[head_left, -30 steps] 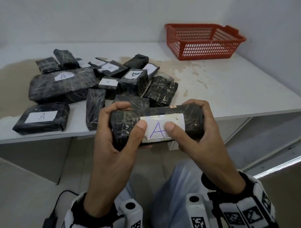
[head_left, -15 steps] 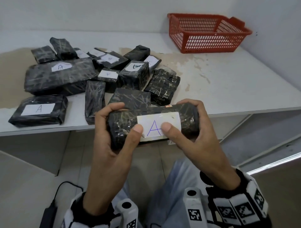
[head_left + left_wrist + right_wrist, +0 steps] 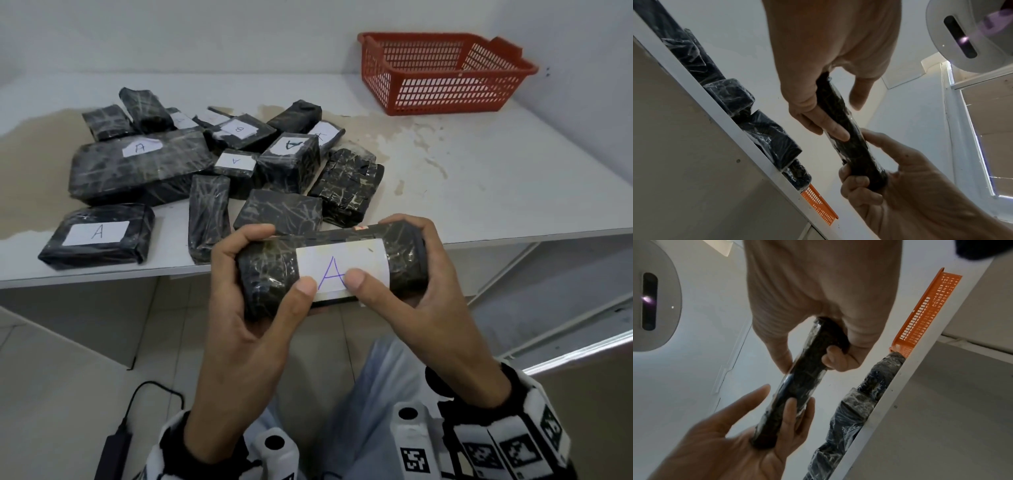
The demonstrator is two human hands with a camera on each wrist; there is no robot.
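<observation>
Both hands hold one black film-wrapped rectangular parcel (image 3: 269, 270) in the air, just in front of the near edge of the white table (image 3: 496, 178) and above the lap. The left hand (image 3: 246, 335) grips the left end, fingers curled over the top, thumb on the front face. The right hand (image 3: 424, 322) grips the right end the same way. The white paper label (image 3: 346, 255) with a blue "A" faces the camera, and both thumb tips sit on its lower edge, partly covering the letter's legs.

Step in hand looks like a label check before sorting. To do it well:
- slide the thumbs outward onto the black wrap so the whole letter shows
- hold the parcel level, label up
- grip by the ends, since the film looks slick and may slip

The pile of other black wrapped parcels (image 3: 144, 171) lies on the left part of the table, several marked "A" and one "B". The red plastic mesh basket (image 3: 442, 102) stands at the far right corner, well apart from the pile, nothing visible inside it. It is likely the drop point. One hand should then carry the parcel while the other lets go.
</observation>
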